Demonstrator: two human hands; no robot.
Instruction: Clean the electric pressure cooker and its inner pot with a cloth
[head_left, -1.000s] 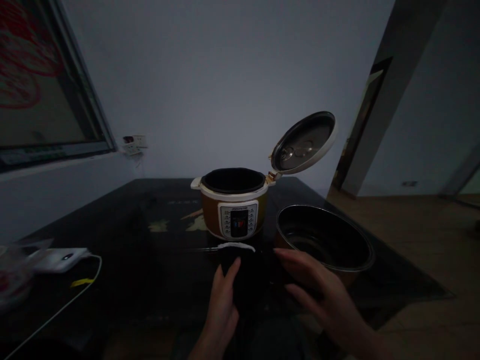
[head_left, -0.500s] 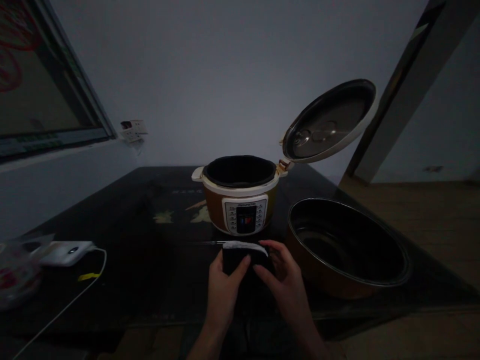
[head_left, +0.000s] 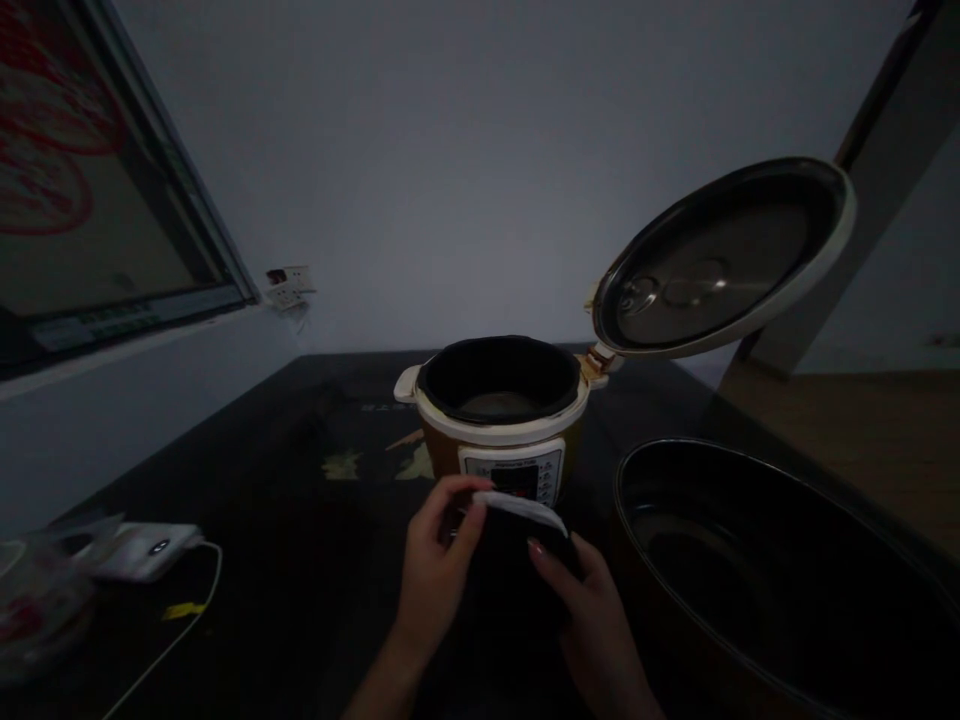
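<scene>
Both hands hold a dark folded cloth with a white edge (head_left: pixel 510 545) just above the black table, in front of the cooker. My left hand (head_left: pixel 435 570) grips its left side, thumb on top. My right hand (head_left: pixel 585 610) grips its right side from below. Behind the cloth stands an orange and white electric pressure cooker (head_left: pixel 501 420) with a button panel, its hinged lid (head_left: pixel 720 260) raised open to the right. The cooker's cavity looks dark. A dark inner pot (head_left: pixel 750 560) with a brown outside sits on the table to the right, close to my right hand.
The dark table (head_left: pixel 300 560) meets a pale wall. At the left lie a white device (head_left: pixel 146 548) with a white cable (head_left: pixel 172 640) and a crumpled plastic bag (head_left: pixel 37 610). A wall socket (head_left: pixel 289 285) and a window are at the left. Wooden floor shows at right.
The view has moved closer to the cooker. Both hands closed on the cloth and lifted it from the table toward the cooker's front.
</scene>
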